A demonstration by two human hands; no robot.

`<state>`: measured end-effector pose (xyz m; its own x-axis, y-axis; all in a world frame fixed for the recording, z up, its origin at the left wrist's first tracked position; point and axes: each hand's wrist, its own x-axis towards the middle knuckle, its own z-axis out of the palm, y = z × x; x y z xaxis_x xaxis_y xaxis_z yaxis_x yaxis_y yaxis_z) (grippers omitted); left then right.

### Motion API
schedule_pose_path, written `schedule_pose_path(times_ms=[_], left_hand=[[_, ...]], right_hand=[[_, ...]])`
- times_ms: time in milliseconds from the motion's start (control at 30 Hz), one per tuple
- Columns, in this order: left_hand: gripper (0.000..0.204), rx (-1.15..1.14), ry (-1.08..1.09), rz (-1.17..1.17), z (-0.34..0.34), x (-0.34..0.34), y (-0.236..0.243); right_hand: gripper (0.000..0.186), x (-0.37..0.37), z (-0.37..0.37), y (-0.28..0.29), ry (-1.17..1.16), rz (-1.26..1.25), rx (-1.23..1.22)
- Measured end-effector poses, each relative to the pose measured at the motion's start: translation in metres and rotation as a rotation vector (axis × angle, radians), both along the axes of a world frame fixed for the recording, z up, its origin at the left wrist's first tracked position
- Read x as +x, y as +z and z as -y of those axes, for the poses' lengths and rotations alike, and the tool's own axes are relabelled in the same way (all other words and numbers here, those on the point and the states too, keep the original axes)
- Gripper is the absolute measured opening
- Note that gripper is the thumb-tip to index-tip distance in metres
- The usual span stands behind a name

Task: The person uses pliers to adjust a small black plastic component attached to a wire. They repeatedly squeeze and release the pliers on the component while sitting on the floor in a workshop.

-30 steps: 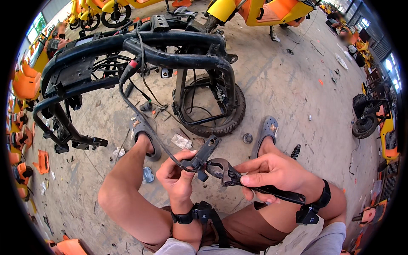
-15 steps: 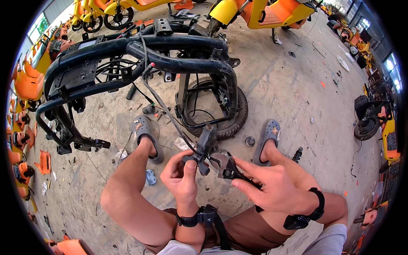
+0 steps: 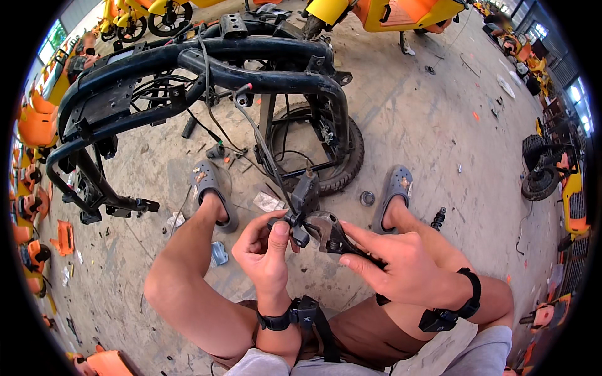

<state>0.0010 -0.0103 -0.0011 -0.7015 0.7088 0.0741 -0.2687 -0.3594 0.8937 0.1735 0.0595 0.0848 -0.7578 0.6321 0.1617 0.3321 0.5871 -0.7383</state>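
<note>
My left hand (image 3: 266, 255) is closed on a black brake part (image 3: 306, 192), a blocky body with a bolt at its upper end and a rounded lower end. A black hose (image 3: 268, 153) runs from it up toward the frame. An adjustable wrench (image 3: 328, 232) is gripped by its dark handle in my right hand (image 3: 404, 268), thumb and fingers along it. The wrench's jaws sit against the right side of the brake part, near a small fitting. Whether they close around that fitting I cannot tell.
A black scooter frame (image 3: 263, 50) stands ahead with loose cables. Behind its end lies a tyre (image 3: 354, 147). Scattered on the floor are a metal ring (image 3: 367, 198), a black spring (image 3: 438, 218) and a blue piece (image 3: 219, 254). Yellow scooters (image 3: 401, 15) stand farther back.
The wrench has turned slightly, its head now more upright against the brake part. Both hands keep their grips. The whole view has shifted a little, with the frame sitting higher and farther left.
</note>
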Motion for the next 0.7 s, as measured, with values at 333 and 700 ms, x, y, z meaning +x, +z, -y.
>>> schedule_pose_path(times_ms=[333,700], left_hand=[[0.026,-0.119,-0.028,0.129,-0.002,0.003,0.003],[0.026,-0.092,0.059,0.045,-0.003,-0.005,-0.004]], right_hand=[[0.058,0.010,-0.003,-0.003,0.113,0.202,0.586],[0.048,0.010,0.001,0.007,0.065,0.049,0.237]])
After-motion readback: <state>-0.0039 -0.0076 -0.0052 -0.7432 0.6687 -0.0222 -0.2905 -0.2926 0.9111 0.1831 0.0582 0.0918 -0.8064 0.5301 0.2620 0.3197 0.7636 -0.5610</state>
